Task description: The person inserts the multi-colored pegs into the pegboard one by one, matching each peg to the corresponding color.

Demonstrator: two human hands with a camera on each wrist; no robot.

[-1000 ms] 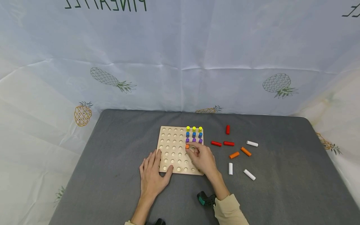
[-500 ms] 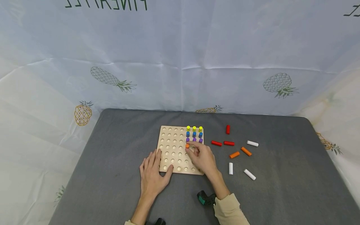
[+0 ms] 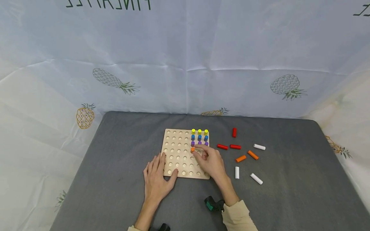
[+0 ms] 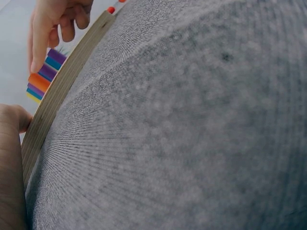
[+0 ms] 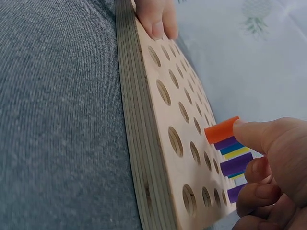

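A square wooden pegboard point(image 3: 180, 161) with rows of round holes lies on the grey table. My left hand point(image 3: 157, 183) rests on its left and front edges, fingers straight and thumb on the near edge. An orange peg point(image 5: 222, 130) stands upright in the board, just in front of the purple pegs point(image 5: 236, 164). My right hand point(image 3: 211, 163) is beside the orange peg; its thumb and index finger are parted, with the thumb tip right at the peg's top in the right wrist view. Blue pegs point(image 3: 199, 138) and yellow pegs point(image 3: 199, 132) stand in rows behind.
Right of the board lie loose red pegs point(image 3: 235, 147), orange pegs point(image 3: 252, 155) and white pegs point(image 3: 256, 178). A black device with a green patch point(image 3: 213, 204) is near my right wrist. A pineapple-print cloth point(image 3: 162, 89) hangs behind the table.
My right hand has shifted slightly right, its index finger and thumb loosening from the orange peg, which stays in place. The left hand has not moved.
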